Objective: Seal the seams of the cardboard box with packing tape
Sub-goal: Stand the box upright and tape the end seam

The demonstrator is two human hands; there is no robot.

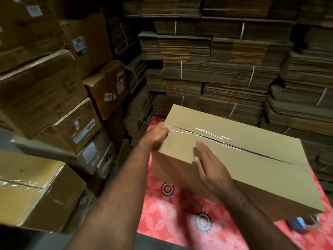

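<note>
A plain brown cardboard box (pixel 234 159) is sitting on the pink flowered cloth (pixel 171 213). His left hand (pixel 158 136) is gripping its far-left corner, while his right hand (pixel 210 168) is lying flat, pressing the clear tape strip (pixel 207 135) along the centre seam. Next, probably, he should be smoothing it down towards the untaped end.

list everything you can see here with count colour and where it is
cardboard box: one, tan, on the cloth, centre right
packing tape strip: one, clear, along the left part of the box's top seam; the right end of the seam looks untaped
cloth: one, pink with flower print, under the box
tape dispenser: one, blue, partly hidden below the box's near right corner
packed cartons: many, brown, stacked on the left
flat cardboard bundles: many, brown, tied with white straps, stacked behind and to the right
left hand: one, grip on the box's left end by the tape
right hand: one, fingers flat on the box top
</note>
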